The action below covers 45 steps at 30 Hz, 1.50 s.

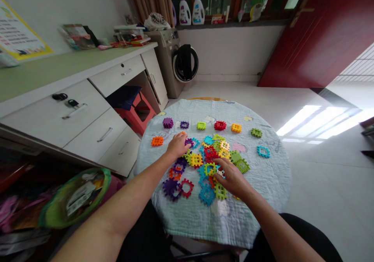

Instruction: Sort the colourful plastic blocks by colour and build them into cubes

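Over the left side of a pile of toothed plastic building blocks is my left hand (177, 145), its fingers stretched and slightly apart. An orange block (182, 133) shows just beyond its fingertips, and a purple block (189, 142) lies beside them. My right hand (230, 173) reaches into the pile's right side with thumb and fingers spread. Close to it are a yellow-green window-frame block (210, 169) and a red block (210, 153). Its palm hides some pieces. Nearer me lie a blue block (207, 194), a dark purple block (171, 187) and a crimson frame block (187, 188).
Separate blocks form an arc on the cloth-covered round table (187, 223): a purple stack (168, 122), a red stack (220, 125), an orange block (157, 141), a blue frame (263, 152) and several others. Drawers (111, 135) and a red stool (140, 114) stand left.
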Motion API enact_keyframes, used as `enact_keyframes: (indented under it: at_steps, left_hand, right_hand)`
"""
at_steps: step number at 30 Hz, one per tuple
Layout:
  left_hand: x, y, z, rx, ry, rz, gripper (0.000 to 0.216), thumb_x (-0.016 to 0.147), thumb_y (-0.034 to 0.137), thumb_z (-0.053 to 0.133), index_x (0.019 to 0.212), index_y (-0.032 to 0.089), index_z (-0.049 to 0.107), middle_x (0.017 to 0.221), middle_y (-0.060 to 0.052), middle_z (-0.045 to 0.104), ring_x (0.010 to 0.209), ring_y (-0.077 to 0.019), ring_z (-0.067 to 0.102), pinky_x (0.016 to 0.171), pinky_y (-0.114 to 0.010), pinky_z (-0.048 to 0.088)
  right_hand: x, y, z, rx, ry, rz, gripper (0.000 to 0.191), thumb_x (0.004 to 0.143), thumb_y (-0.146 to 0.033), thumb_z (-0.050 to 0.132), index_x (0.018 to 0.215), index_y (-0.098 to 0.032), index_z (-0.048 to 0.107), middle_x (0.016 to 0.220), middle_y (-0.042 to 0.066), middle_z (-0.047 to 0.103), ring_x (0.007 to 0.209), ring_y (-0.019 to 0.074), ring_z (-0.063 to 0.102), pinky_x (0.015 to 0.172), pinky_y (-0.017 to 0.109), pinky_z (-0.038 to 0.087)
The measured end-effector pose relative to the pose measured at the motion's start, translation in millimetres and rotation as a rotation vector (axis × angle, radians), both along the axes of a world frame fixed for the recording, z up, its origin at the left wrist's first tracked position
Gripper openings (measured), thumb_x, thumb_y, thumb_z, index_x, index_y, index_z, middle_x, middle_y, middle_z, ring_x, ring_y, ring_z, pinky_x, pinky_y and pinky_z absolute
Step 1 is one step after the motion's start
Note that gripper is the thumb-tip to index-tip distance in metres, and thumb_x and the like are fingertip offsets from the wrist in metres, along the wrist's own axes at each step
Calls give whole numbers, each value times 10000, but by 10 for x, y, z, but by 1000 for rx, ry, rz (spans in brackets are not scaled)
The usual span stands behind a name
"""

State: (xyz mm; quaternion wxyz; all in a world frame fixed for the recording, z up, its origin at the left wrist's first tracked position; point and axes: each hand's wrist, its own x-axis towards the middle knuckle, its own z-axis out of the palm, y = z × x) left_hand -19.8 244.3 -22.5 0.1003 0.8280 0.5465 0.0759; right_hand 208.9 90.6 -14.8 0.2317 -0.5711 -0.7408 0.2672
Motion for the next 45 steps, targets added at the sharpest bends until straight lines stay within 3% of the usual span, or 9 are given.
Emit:
enact_keyframes:
  at_steps: [6,11,16,20,23,28,33,36,45]
  left_hand:
    - [225,-78,-154,-14,60,133,446,701,318,656,1104,139,592,1148,-139,581,1113,-288,512,964,-375,399]
    - [158,-43,-196,17,-94,6,447,655,316,680,1067,158,611,1056,-111,604,1064,-272,531,968,-386,402]
    - [-10,9,-129,-2,-550,-12,437,608,330,723,995,183,583,995,-58,617,983,-218,555,952,-377,414]
    - [-108,2,-78,-309,-1051,159,502,634,380,687,1076,197,534,918,-21,614,831,-149,583,741,-271,473]
    - [-184,-1,-58,-485,-1348,325,480,690,409,589,1124,214,522,842,-5,613,686,-118,571,532,-209,409]
    - [-394,52,-37,-676,-1692,490,375,722,311,481,1055,164,570,831,-50,628,666,-144,609,483,-228,431]
    - [-605,103,-33,-658,-1434,602,412,631,65,578,1026,182,559,810,-17,628,628,-124,630,521,-219,489]
    - [-678,103,-19,-593,-1234,583,384,629,92,644,995,188,582,822,-15,632,643,-142,646,519,-230,495]
    - [-638,74,-48,-469,-940,314,234,627,191,643,859,161,665,700,4,639,612,-117,575,594,-225,453]
  right_hand:
    - [-1,32,-18,-6,-7,-11,367,811,-180,517,1177,-167,518,1119,99,573,912,172,603,819,309,476]
    - [3,39,-20,28,-1,1,385,795,-181,531,1179,-180,522,1157,96,568,977,184,589,863,320,462]
    - [-8,31,7,26,8,13,393,805,-191,521,1198,-184,514,1164,92,568,969,181,587,871,325,462]
    - [-16,31,17,18,4,12,388,808,-191,522,1195,-174,515,1164,100,569,971,184,587,886,338,456]
    - [-9,32,18,6,4,17,406,803,-178,524,1208,-176,503,1182,100,561,950,177,592,887,337,454]
    - [9,31,53,-7,-20,7,391,813,-188,512,1203,-173,494,1149,100,569,937,183,585,864,344,458]
    - [19,48,45,-22,-13,1,379,799,-165,503,1177,-186,493,1117,94,573,903,175,590,843,341,469]
    - [23,61,8,-23,-15,5,389,805,-185,507,1194,-190,488,1126,96,570,886,172,596,827,340,478]
    - [6,77,-2,-19,-17,8,388,792,-188,510,1179,-185,515,1107,96,578,888,175,605,794,324,489]
